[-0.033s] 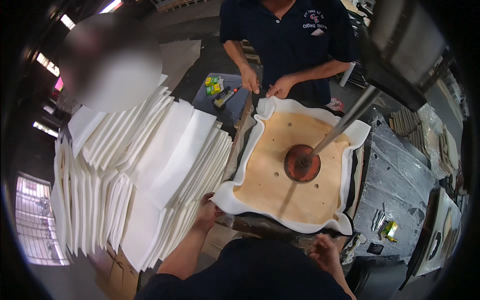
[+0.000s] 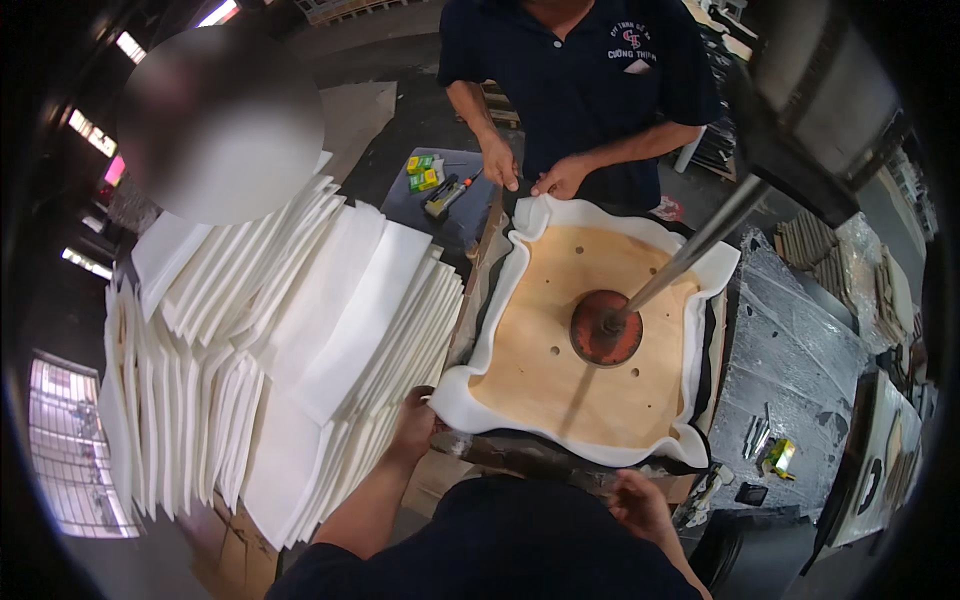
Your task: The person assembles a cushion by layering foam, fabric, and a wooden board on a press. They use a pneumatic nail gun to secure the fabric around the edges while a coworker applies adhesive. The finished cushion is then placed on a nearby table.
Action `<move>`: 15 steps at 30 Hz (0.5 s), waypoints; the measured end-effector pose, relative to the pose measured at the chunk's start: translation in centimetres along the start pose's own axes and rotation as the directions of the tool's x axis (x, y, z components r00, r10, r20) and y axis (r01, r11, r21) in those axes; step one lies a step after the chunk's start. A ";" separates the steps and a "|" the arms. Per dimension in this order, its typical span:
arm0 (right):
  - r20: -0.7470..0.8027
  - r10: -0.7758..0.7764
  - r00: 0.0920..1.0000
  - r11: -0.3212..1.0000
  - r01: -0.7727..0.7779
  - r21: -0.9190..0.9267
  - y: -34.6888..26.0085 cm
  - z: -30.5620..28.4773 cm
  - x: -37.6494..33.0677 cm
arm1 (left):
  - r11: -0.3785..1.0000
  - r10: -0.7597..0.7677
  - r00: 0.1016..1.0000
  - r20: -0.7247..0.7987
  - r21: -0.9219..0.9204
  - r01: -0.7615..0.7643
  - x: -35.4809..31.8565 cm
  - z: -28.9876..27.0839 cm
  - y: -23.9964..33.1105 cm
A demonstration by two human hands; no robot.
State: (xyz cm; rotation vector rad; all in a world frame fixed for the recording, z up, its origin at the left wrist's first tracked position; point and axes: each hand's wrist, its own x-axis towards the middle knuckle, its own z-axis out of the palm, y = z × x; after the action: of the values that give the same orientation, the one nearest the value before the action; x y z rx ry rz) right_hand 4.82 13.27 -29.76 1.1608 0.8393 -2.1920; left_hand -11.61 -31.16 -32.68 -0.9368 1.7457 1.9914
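Observation:
A square plywood board (image 2: 540,360) with several small holes lies on a white foam sheet (image 2: 480,400) whose edges curl up around it. A round rust-coloured press disc (image 2: 605,328) on a slanted metal rod (image 2: 700,245) bears on the board's middle. My left hand (image 2: 418,425) grips the foam's near left corner. My right hand (image 2: 640,505) is curled at the near edge, under the foam and the dark layer below it; its hold is hidden. Across the board, a co-worker's two hands (image 2: 530,175) rest on the foam's far edge.
A big fanned stack of white foam sheets (image 2: 300,330) fills the left. Beyond it, a small grey surface carries yellow-green boxes (image 2: 422,172) and a hand tool. A foil-covered bench (image 2: 790,350) with small items is at right. The machine head (image 2: 820,90) hangs upper right.

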 end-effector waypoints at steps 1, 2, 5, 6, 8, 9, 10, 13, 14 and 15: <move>-0.008 0.043 0.999 0.996 -0.043 -0.081 1.2 2.2 1.0 | 0.971 0.112 0.993 0.022 0.208 -0.114 1.0 -0.2 0.2; 0.082 0.011 0.997 0.990 0.001 -0.142 2.1 5.3 2.0 | 0.885 0.222 0.973 0.064 0.407 -0.228 1.7 -0.5 0.1; 0.214 0.025 0.976 0.886 0.078 -0.458 3.9 12.1 6.7 | 0.658 0.317 0.933 0.172 0.669 -0.347 3.0 -0.3 0.2; 0.260 0.069 0.963 0.814 0.096 -0.573 3.5 14.6 8.5 | 0.717 0.218 0.955 0.203 0.630 -0.298 3.7 0.0 1.2; 0.362 0.144 0.921 0.708 0.160 -0.688 5.3 17.0 11.9 | 0.814 -0.007 0.959 0.283 0.559 -0.159 4.0 0.6 2.7; 0.355 0.207 0.911 0.693 0.119 -0.711 6.1 18.6 12.3 | 0.823 0.001 0.943 0.332 0.535 -0.189 4.6 -0.4 1.7; 0.344 0.268 0.900 0.678 0.078 -0.731 6.5 20.2 12.5 | 0.834 0.007 0.922 0.387 0.507 -0.219 5.4 -1.2 0.8; 0.205 0.489 0.848 0.730 -0.270 -0.627 6.6 21.9 13.8 | 0.814 -0.445 0.845 0.297 0.527 0.244 4.9 1.0 2.8; 0.211 0.437 0.874 0.819 -0.290 -0.495 7.4 22.5 13.8 | 0.789 -0.496 0.816 0.297 0.547 0.280 4.8 1.2 3.8; 0.206 0.384 0.900 0.888 -0.299 -0.349 8.5 23.1 13.6 | 0.760 -0.545 0.784 0.296 0.569 0.314 4.8 1.4 4.3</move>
State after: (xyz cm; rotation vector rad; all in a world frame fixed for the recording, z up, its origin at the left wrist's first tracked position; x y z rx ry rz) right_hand -8.51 -11.20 -33.55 0.7646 0.7572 -1.7933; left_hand -18.25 -31.48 -32.60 -0.5760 1.4726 1.2296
